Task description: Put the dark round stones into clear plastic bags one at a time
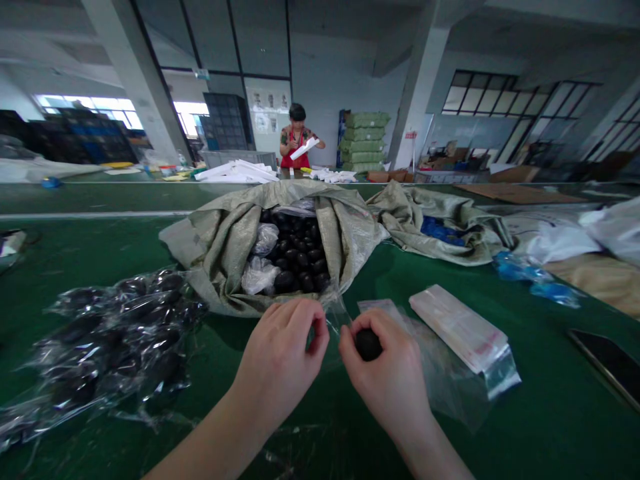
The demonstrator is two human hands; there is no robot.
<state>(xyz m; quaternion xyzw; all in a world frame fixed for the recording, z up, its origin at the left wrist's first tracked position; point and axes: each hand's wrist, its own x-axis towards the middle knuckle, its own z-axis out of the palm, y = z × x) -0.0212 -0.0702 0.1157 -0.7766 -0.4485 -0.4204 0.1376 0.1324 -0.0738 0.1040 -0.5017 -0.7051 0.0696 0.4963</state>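
Left hand (283, 343): thumb and forefinger pinching clear bag (339, 315). Right hand (397, 370): fingers curled around black ball (369, 345), on near side of open sack (350, 233); wrapped balls (120, 333) at left.

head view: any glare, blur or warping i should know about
In the head view, bright glints streak the wrapped black pieces at the left; in the head view, the far-left windows look washed out; in the head view, the pillars lean outward at the top, suggesting wide-angle distortion; in the head view, the distant person looks soft, face pixelated.
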